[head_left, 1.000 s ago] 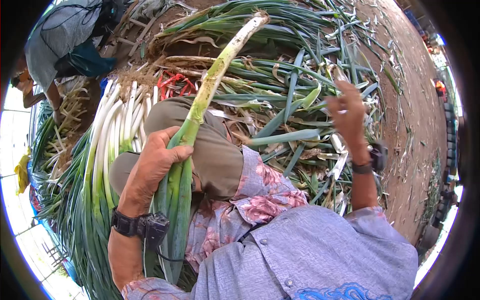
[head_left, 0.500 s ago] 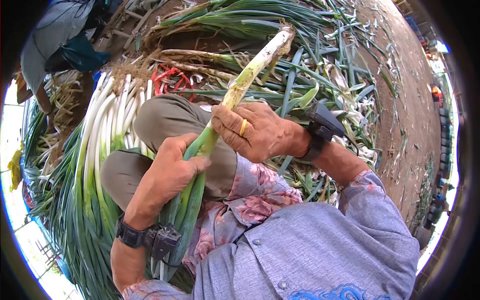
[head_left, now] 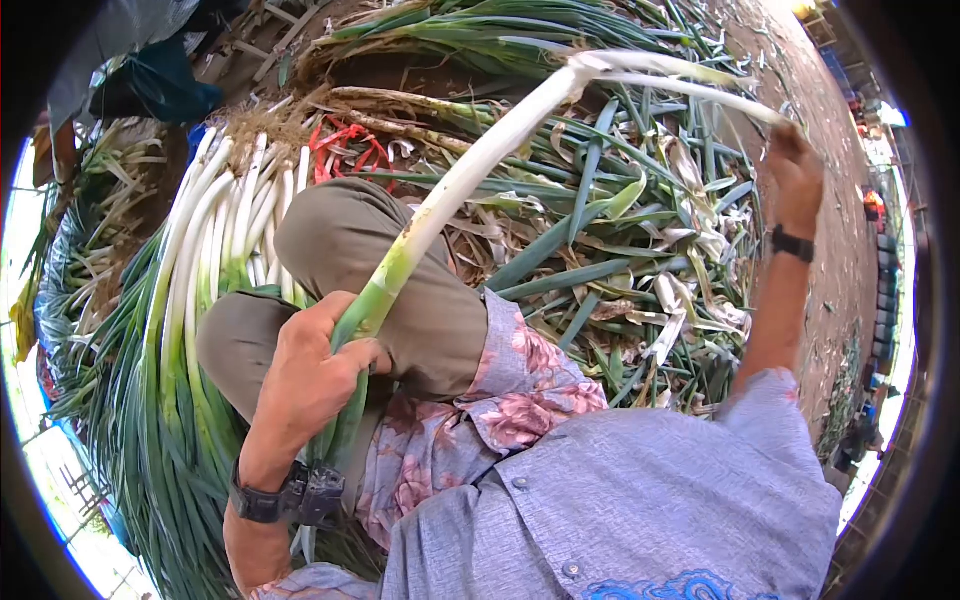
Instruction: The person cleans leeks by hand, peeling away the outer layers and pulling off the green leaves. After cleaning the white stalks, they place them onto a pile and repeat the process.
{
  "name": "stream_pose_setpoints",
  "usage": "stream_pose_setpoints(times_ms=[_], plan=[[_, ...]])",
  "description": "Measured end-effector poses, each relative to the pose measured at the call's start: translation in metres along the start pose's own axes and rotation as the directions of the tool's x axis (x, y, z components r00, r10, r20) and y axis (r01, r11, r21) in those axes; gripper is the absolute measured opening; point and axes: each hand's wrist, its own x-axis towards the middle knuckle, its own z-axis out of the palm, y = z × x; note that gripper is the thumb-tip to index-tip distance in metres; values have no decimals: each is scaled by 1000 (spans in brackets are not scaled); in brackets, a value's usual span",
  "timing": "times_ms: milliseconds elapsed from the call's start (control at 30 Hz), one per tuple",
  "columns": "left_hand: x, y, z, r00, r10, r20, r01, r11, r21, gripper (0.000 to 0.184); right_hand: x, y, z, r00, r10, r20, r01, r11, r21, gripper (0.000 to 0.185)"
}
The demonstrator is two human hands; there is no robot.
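Note:
My left hand [head_left: 308, 372] is closed around the green part of a large leek [head_left: 462, 188], which slants up and to the right across my knees. Its shaft now looks clean and white up to the root end. From that end a pale peeled outer layer [head_left: 690, 82] stretches to the right in two strips, one reaching the fingers of my right hand [head_left: 797, 190]. That hand is far out to the right, smeared by motion, with its fingers apparently pinched on the strip. The leek's leaves run down below my left hand.
Trimmed leeks [head_left: 210, 235] lie in a pile to my left. Untrimmed leeks [head_left: 480, 40] lie ahead, beside a red plastic tie [head_left: 345, 150]. Peeled leaf scraps [head_left: 640, 290] cover the ground at right, with bare soil [head_left: 840, 220] beyond.
My right hand has swung from the middle of the leek far out to the right, pulling off the dirty outer layer. The white shaft is exposed. My left hand has kept its grip.

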Motion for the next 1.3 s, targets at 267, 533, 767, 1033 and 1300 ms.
stream_pose_setpoints(times_ms=[267, 533, 767, 1033, 1300], plan=[[-1, -5, -9, 998, -3, -70, 7, 998, 63, 17, 57, 197, -91, 981, 191, -15, -177, 933, 314, 29], [12, 13, 6, 982, 175, -75, -154, 960, 234, 19, -109, -186, 132, 801, -439, 407, 323, 890, 323, 33], [6, 20, 23, 969, 230, -95, -160, 869, 469, 20, -142, -246, 177, 650, -640, 410, 516, 768, 380, 43], [10, 20, 28, 975, 209, -76, -146, 861, 487, 19, -142, -224, 184, 714, -571, 405, 392, 806, 443, 33], [12, 18, 36, 940, 331, -80, -209, 748, 630, 19, -149, -219, 183, 608, -765, 214, 647, 633, 425, 31]])
